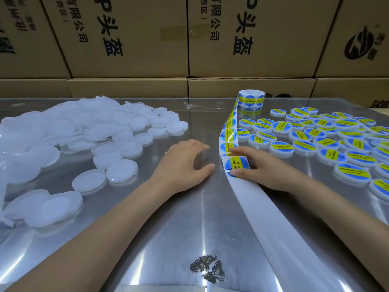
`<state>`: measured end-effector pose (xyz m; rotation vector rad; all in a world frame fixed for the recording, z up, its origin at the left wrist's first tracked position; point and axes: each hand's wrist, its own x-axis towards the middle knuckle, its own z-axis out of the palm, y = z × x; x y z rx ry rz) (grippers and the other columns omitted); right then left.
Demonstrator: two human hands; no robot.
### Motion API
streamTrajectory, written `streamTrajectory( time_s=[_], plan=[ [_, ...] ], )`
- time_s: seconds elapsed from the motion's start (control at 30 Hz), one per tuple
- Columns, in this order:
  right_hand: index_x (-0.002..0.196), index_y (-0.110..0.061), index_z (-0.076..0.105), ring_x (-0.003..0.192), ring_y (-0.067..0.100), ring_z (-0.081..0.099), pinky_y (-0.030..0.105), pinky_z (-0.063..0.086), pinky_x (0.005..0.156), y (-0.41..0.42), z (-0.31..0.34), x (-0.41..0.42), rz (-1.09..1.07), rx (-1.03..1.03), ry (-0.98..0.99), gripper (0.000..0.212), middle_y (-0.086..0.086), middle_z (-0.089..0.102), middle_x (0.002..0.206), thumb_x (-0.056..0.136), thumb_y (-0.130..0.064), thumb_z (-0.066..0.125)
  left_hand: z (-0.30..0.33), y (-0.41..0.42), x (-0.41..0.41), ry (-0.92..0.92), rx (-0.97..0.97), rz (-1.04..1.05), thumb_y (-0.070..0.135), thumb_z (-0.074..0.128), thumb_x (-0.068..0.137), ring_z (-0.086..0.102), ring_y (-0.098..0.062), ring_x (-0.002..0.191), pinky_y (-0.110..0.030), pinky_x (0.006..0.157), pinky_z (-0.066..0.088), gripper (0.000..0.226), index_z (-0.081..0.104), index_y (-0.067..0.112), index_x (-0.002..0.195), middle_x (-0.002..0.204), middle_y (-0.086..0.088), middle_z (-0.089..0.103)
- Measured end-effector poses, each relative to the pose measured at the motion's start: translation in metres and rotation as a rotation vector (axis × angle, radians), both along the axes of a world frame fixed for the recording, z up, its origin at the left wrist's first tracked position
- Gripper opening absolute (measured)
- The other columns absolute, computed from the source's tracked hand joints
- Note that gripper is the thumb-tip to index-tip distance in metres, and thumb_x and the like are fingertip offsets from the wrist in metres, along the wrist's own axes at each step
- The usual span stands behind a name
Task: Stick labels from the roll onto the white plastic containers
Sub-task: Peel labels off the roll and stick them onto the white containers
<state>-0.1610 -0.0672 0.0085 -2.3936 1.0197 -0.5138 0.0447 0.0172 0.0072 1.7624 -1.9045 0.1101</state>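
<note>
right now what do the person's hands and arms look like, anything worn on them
Both forearms are bare up to the frame edge, no sleeves in view. The left hand and right hand wear no gloves; no watch or bracelet shows. A ring cannot be made out.

Glossy paper labels (pixel 237 165) under the right hand (pixel 261 167); beside it, brushed shiny metal table (pixel 189 218); leftward, matt white plastic containers (pixel 88 182).

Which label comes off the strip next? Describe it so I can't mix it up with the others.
Start at the roll standing at the table's far edge and follow its strip toward the person. The next label is the last one on the strip, under the right hand fingers. Past it there is only bare white backing.
</note>
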Motion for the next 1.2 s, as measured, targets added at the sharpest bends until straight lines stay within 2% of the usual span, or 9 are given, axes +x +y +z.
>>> streamTrajectory(
  time_s=[0.2,0.33,0.43,0.53,0.67,0.77,0.87,1.03,1.2],
  plan=[
    [0.108,-0.032,0.053,0.104,0.022,0.060,0.042,0.046,0.090,0.011,-0.001,0.011,0.000,-0.126,-0.083,0.036,-0.003,0.066,0.108,0.078,-0.040,0.071,-0.005,0.002,-0.013,0.062,0.061,-0.194,0.044,0.064,0.084,0.043,-0.007,0.123,-0.017,0.099,0.030,0.060,0.044,0.025,0.137,0.135,0.010,0.051],
    [0.109,-0.038,0.053,0.087,0.017,0.058,0.035,0.046,0.073,0.015,-0.001,0.013,0.012,-0.258,-0.043,0.031,-0.007,0.064,0.091,0.081,-0.043,0.066,-0.004,0.001,-0.013,0.050,0.096,-0.219,0.042,0.063,0.086,0.053,-0.010,0.111,-0.028,0.093,0.040,0.051,0.051,0.024,0.131,0.124,0.009,0.060],
    [0.115,-0.040,0.051,0.084,0.014,0.053,0.031,0.031,0.062,0.017,-0.001,0.015,-0.008,-0.391,0.036,0.034,-0.008,0.058,0.084,0.083,-0.046,0.061,-0.003,0.001,-0.012,0.052,0.113,-0.199,0.047,0.061,0.084,0.054,-0.011,0.108,-0.028,0.092,0.041,0.051,0.054,0.023,0.129,0.120,0.008,0.062],
    [0.118,-0.038,0.051,0.094,0.016,0.056,0.030,0.030,0.063,0.017,0.000,0.015,0.002,-0.470,0.064,0.035,-0.006,0.063,0.093,0.084,-0.047,0.060,-0.002,0.002,-0.013,0.068,0.140,-0.195,0.052,0.055,0.079,0.056,-0.012,0.103,-0.030,0.090,0.042,0.054,0.055,0.024,0.126,0.113,0.007,0.063],
    [0.117,-0.033,0.058,0.107,0.013,0.056,0.033,0.044,0.084,0.017,0.001,0.015,0.064,-0.477,-0.016,0.036,-0.012,0.065,0.114,0.082,-0.037,0.067,-0.001,0.002,-0.014,0.071,0.140,-0.203,0.051,0.056,0.081,0.056,-0.015,0.096,-0.031,0.084,0.043,0.046,0.061,0.020,0.115,0.101,0.004,0.063],
    [0.110,-0.027,0.062,0.107,0.013,0.056,0.025,0.040,0.085,0.015,0.002,0.017,0.100,-0.521,-0.020,0.031,-0.012,0.063,0.114,0.081,-0.032,0.070,-0.001,0.002,-0.014,0.073,0.141,-0.223,0.051,0.052,0.078,0.056,-0.013,0.094,-0.034,0.085,0.043,0.049,0.063,0.018,0.113,0.101,0.003,0.064],
    [0.099,-0.020,0.064,0.107,0.018,0.057,0.035,0.043,0.087,0.018,0.004,0.019,0.127,-0.574,0.001,0.023,-0.006,0.064,0.114,0.080,-0.029,0.072,0.000,0.002,-0.014,0.091,0.124,-0.239,0.045,0.060,0.083,0.056,-0.011,0.097,-0.037,0.087,0.043,0.041,0.063,0.019,0.114,0.104,0.004,0.065],
    [0.062,-0.034,0.057,0.099,0.013,0.057,0.032,0.042,0.087,0.030,0.011,0.022,0.052,-0.319,-0.340,0.030,-0.014,0.065,0.097,0.088,-0.047,0.054,0.000,0.000,-0.013,0.057,0.175,-0.272,0.054,0.051,0.080,0.051,-0.004,0.113,-0.034,0.096,0.040,0.050,0.061,0.028,0.122,0.122,0.011,0.060],
    [0.078,-0.008,0.071,0.078,0.002,0.054,0.020,0.039,0.073,0.030,0.018,0.020,-0.044,-0.166,-0.617,0.050,-0.016,0.063,0.073,0.091,-0.043,0.038,0.000,0.002,-0.011,-0.055,0.220,-0.245,0.079,0.044,0.068,0.042,-0.001,0.122,-0.029,0.105,0.032,0.076,0.053,0.036,0.130,0.135,0.018,0.049]
  ],
)
